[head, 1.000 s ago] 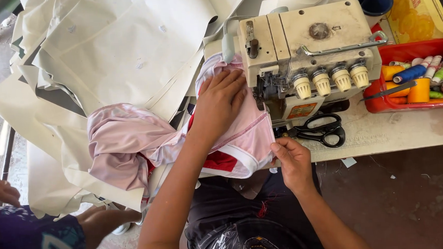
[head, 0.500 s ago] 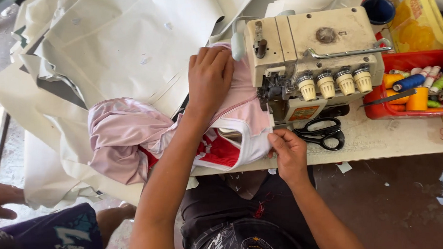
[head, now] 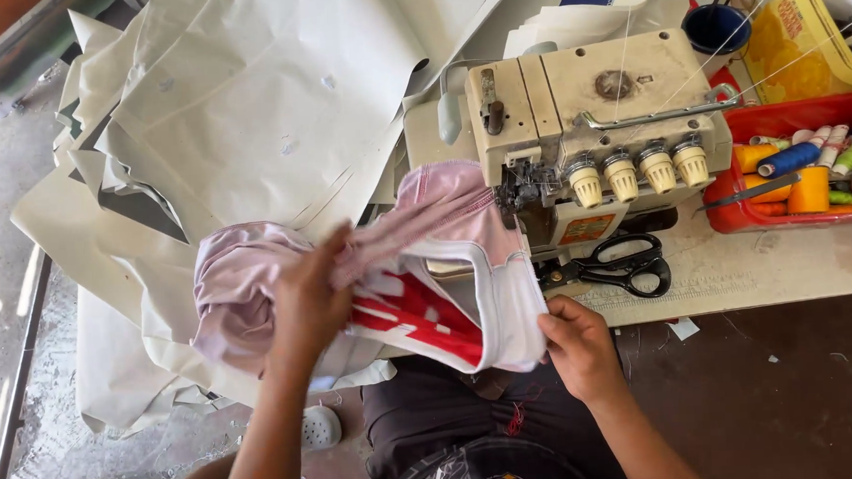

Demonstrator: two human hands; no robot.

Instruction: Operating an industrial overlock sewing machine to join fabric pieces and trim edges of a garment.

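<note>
A pale pink garment (head: pixel 246 286) with a red and white printed panel (head: pixel 420 312) lies bunched in front of a cream overlock sewing machine (head: pixel 593 117). My left hand (head: pixel 309 297) grips the bunched pink cloth left of the machine. My right hand (head: pixel 576 343) pinches the garment's white lower edge at the table's front, below the machine's needle area (head: pixel 524 182). One end of the cloth reaches up to the needle area.
Black scissors (head: pixel 619 265) lie on the table right of my right hand. A red tray (head: pixel 785 118) of coloured thread spools stands at the right, a blue cup (head: pixel 714 26) behind the machine. Large sheets of cream pattern paper (head: pixel 248 113) cover the left.
My left hand has pulled back from beside the machine to the left and towards me, gathering the pink cloth. The garment has slid away from the needle. A person at lower left has left the view.
</note>
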